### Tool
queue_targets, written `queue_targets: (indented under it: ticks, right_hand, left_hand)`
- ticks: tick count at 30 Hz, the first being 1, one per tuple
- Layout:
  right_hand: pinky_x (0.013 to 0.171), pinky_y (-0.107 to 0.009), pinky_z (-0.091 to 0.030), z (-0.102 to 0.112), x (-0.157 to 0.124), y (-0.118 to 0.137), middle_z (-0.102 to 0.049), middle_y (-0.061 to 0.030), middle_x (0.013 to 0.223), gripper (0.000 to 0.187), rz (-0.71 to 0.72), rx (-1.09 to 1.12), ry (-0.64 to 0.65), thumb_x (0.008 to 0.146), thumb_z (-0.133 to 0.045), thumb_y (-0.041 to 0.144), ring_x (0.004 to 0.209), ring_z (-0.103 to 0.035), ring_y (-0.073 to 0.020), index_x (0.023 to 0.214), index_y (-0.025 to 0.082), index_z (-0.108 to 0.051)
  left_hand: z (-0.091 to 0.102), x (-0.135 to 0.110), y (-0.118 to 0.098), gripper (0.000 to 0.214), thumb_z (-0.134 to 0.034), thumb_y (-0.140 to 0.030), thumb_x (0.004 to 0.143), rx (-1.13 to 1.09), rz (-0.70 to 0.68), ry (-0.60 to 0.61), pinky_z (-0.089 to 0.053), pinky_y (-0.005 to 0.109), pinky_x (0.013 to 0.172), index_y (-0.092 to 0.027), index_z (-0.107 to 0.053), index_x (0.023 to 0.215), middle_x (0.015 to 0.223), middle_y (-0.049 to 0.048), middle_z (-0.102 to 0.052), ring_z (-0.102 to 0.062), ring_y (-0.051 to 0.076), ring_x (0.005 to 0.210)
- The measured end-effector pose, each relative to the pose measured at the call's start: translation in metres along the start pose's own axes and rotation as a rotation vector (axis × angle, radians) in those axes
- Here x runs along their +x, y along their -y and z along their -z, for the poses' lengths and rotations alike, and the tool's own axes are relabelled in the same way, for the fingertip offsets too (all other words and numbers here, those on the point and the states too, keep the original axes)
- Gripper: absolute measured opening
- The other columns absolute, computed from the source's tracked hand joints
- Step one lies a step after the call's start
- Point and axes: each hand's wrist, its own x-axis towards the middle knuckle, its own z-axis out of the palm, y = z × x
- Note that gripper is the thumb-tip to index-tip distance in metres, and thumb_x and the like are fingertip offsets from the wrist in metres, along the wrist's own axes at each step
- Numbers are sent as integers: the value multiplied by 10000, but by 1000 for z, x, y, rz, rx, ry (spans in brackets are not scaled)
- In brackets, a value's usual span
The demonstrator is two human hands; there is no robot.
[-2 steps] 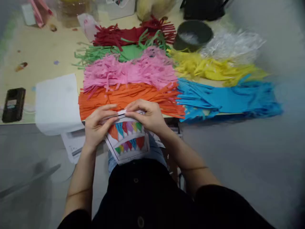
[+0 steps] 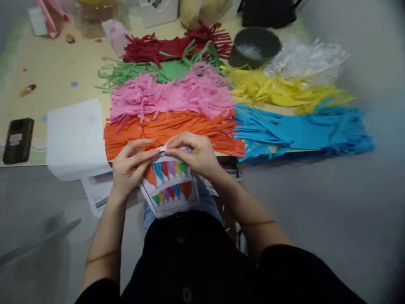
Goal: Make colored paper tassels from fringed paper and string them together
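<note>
1. Printed sheet (image 2: 175,206): paper, smooth, matt.
2. White sheet (image 2: 76,135): paper, matt.
3. Orange fringe (image 2: 174,131), pink fringe (image 2: 177,100), blue fringe (image 2: 300,128), yellow fringe (image 2: 281,93): matt, paper or thin cloth, can't tell; rough shredded ends.
4. Clear shreds (image 2: 308,61): glossy, plastic-looking.
5. Desk (image 2: 63,63): smooth top, spotted.
6. Shirt (image 2: 202,261): matt cloth.
7. Jeans (image 2: 207,200): denim.

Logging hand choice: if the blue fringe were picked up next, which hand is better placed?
Likely the right hand: nearer the blue fringe, though it and the left hand both hold the printed sheet.
</note>
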Motion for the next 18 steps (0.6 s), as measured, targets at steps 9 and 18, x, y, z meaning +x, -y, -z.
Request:
queue_targets:
  ticks: [9, 18]
  right_hand:
    - [786, -291, -536, 3, -3, 8, -759, -33, 865, 246, -51, -95, 14, 877, -751, 410, 822, -712, -166, 817, 184, -675]
    - [828, -303, -512, 6, -2, 15, -717, -58, 991, 366, -134, -101, 97, 911, -655, 548, 917, -690, -190, 917, 209, -519]
  left_hand:
    - [15, 9, -9, 264, -642, -176, 955, 168, -103, 192, -571, 224, 830, -251, -748, 1185, 1119, 55, -754, -730, 129, 964]
    - [11, 31, -29, 277, -604, -333, 993, 685, -317, 301, -379, 270, 540, -229, -743, 1209, 743, 9, -716, -630, 142, 611]
